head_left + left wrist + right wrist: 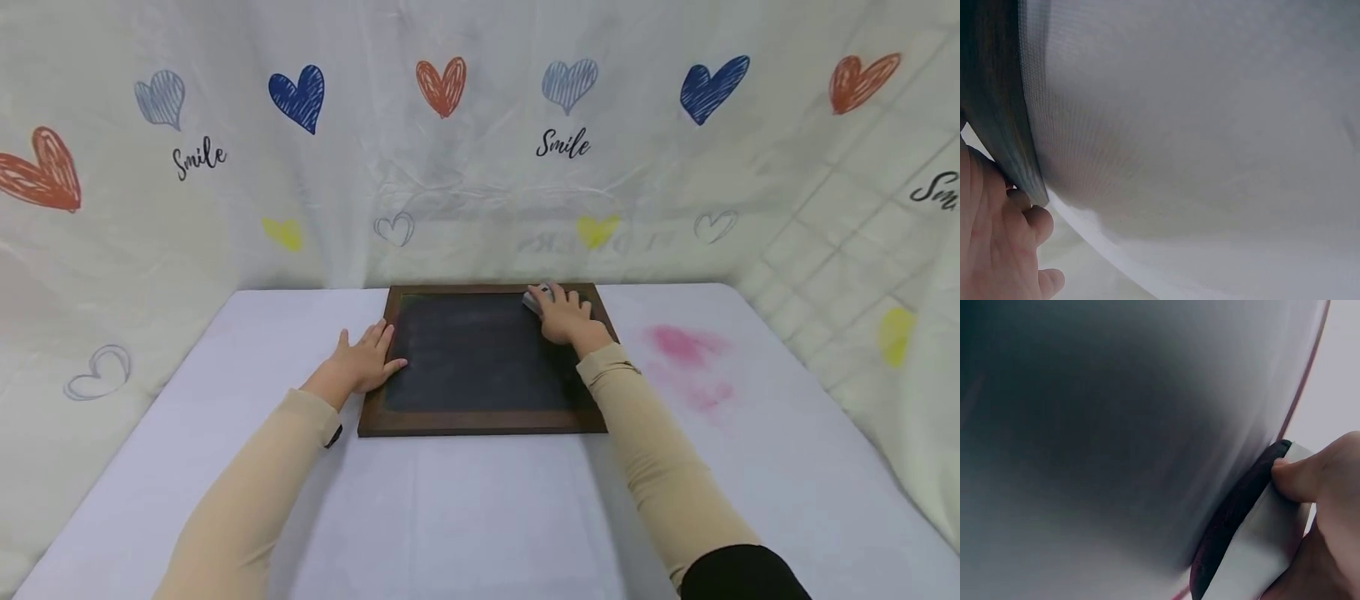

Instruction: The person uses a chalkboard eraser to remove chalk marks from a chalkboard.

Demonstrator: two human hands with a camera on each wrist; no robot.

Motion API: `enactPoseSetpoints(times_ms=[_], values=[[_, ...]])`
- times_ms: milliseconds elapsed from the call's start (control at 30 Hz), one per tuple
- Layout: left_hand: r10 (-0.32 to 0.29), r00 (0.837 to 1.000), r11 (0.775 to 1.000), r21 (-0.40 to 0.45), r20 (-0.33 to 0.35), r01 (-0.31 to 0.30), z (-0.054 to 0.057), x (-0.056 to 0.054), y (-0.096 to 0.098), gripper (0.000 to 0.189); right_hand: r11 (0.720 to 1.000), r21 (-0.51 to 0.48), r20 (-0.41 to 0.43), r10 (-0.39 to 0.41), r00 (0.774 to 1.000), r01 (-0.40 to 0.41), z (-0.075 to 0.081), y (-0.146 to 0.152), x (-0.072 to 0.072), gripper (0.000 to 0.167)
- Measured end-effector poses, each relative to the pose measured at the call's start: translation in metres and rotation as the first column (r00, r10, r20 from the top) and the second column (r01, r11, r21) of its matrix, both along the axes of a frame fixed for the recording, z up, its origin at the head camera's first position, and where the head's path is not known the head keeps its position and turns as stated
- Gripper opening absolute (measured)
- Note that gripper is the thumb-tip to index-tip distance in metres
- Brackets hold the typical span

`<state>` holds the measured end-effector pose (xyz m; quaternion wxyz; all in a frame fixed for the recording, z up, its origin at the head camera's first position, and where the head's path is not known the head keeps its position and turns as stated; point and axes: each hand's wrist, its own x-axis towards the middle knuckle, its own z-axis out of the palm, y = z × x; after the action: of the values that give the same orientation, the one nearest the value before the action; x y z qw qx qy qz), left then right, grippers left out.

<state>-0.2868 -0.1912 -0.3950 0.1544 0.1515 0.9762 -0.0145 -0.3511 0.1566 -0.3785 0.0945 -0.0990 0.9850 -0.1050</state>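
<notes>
A blackboard [480, 358] with a brown wooden frame lies on the white table. My right hand [564, 318] grips a board eraser [1257, 547] near the board's far right corner. The eraser has a pale grey body and a dark felt pad, which lies against the writing surface in the right wrist view. In that view the thumb [1297, 478] presses along the eraser's side. My left hand [358, 362] rests at the left side of the frame, fingers stretched out along its edge and thumb over it. Faint pale smears show on the board.
Pink smudges [686, 346] mark the white tablecloth [480, 508] right of the board. A pale curtain [480, 183] printed with hearts and "Smile" hangs directly behind the table and along both sides.
</notes>
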Motion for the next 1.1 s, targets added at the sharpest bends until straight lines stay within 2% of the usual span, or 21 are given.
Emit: enactPoseSetpoints(times_ms=[100, 200, 333, 433, 533, 633, 733, 833, 900, 967, 1100], values=[[0.011, 1.0, 1.0, -0.008, -0.001, -0.011, 0.0, 0.003, -0.004, 0.078, 0.999, -0.002, 0.012, -0.039, 0.999, 0.039, -0.003, 0.018, -0.004, 0.061], [0.011, 1.0, 1.0, 0.0, -0.009, -0.011, 0.0, 0.003, -0.004, 0.078, 0.998, -0.012, 0.034, -0.064, 0.997, 0.065, -0.001, 0.022, -0.006, 0.062], [0.003, 1.0, 1.0, 0.019, -0.007, -0.003, -0.001, 0.001, -0.003, 0.08, 0.995, -0.03, 0.064, -0.092, 0.994, 0.094, 0.004, 0.014, -0.007, 0.064], [0.007, 1.0, 1.0, 0.018, -0.003, -0.007, -0.001, 0.0, -0.003, 0.08, 0.995, -0.04, 0.073, -0.084, 0.994, 0.087, 0.007, -0.006, -0.007, 0.064], [0.012, 1.0, 1.0, 0.008, -0.001, -0.012, 0.001, 0.0, -0.003, 0.079, 1.0, -0.025, 0.083, -0.012, 0.996, 0.014, 0.009, -0.041, -0.006, 0.066], [0.014, 1.0, 1.0, 0.007, -0.001, -0.014, 0.003, 0.001, -0.002, 0.079, 0.993, 0.008, 0.109, 0.116, 0.987, -0.117, 0.009, -0.086, 0.0, 0.068], [0.012, 1.0, 1.0, -0.005, -0.007, -0.012, 0.002, 0.0, 0.0, 0.079, 0.965, 0.042, 0.125, 0.252, 0.96, -0.259, 0.006, -0.129, 0.009, 0.067], [0.008, 1.0, 1.0, -0.021, -0.016, -0.008, 0.0, -0.001, 0.001, 0.078, 0.931, 0.093, 0.142, 0.338, 0.931, -0.352, 0.004, -0.161, 0.019, 0.065], [0.005, 1.0, 1.0, -0.028, -0.019, -0.005, 0.0, -0.002, 0.002, 0.078, 0.912, 0.124, 0.147, 0.374, 0.916, -0.392, 0.004, -0.17, 0.022, 0.064], [0.006, 1.0, 1.0, -0.029, -0.015, -0.006, 0.001, -0.002, 0.003, 0.079, 0.905, 0.138, 0.145, 0.383, 0.912, -0.402, 0.003, -0.171, 0.021, 0.064], [0.009, 1.0, 0.999, -0.032, -0.005, -0.009, 0.0, -0.003, 0.003, 0.08, 0.925, 0.124, 0.095, 0.349, 0.932, -0.359, 0.0, -0.147, 0.012, 0.063]])
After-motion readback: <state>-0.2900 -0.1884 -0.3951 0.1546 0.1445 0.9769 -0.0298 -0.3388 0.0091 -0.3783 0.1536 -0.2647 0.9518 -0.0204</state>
